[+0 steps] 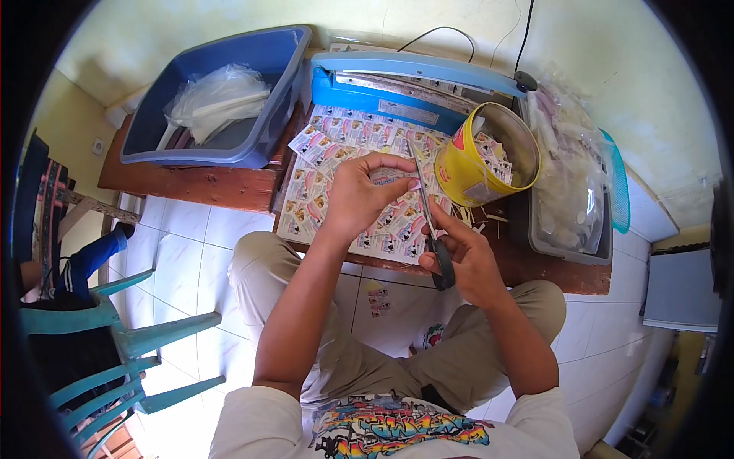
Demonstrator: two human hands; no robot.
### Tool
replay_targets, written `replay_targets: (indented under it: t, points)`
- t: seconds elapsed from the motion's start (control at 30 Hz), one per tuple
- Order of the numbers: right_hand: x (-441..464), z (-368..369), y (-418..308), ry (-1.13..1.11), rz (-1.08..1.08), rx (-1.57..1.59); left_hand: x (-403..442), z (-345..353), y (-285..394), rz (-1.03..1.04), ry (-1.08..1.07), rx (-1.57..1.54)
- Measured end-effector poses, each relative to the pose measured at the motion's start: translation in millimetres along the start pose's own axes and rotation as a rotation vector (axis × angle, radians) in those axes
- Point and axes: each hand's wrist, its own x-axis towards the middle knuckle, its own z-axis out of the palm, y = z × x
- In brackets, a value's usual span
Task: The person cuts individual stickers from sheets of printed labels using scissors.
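Note:
My right hand [465, 258] grips a pair of scissors [441, 264] by the black handles. Their metal blades point up and away from me, past the fingertips of my left hand. My left hand [365, 193] is pinched, thumb and forefinger meeting on a small printed paper label right beside the blades; most of that label is hidden. Beneath both hands, sheets of printed labels [310, 206] cover the low wooden table. To the right stands a yellow tub [466, 164] holding many cut labels [493, 153].
A blue heat sealer [367, 99] with a long arm sits behind the sheets. At left is a blue basin [264, 141] with clear plastic bags [218, 103]. A grey bin [566, 256] of plastic packets stands right. Green chairs [130, 336] are lower left, near another person's leg [92, 264].

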Motion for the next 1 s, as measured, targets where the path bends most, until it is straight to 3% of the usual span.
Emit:
replay_targets:
  t: [0.2, 0.47, 1.0]
  points:
    - [1.2, 0.3, -1.5, 0.025, -0.002, -0.032, 3.2, 0.8, -6.9, 0.073, 0.017, -0.033]
    - [2.7, 0.1, -3.1, 0.048, 0.009, -0.068, 2.5, 0.7, -0.5, -0.03, -0.051, -0.065]
    - [5.9, 0.1, -1.5, 0.074, -0.013, -0.093, 1.9, 0.5, 1.9, -0.015, -0.068, -0.02]
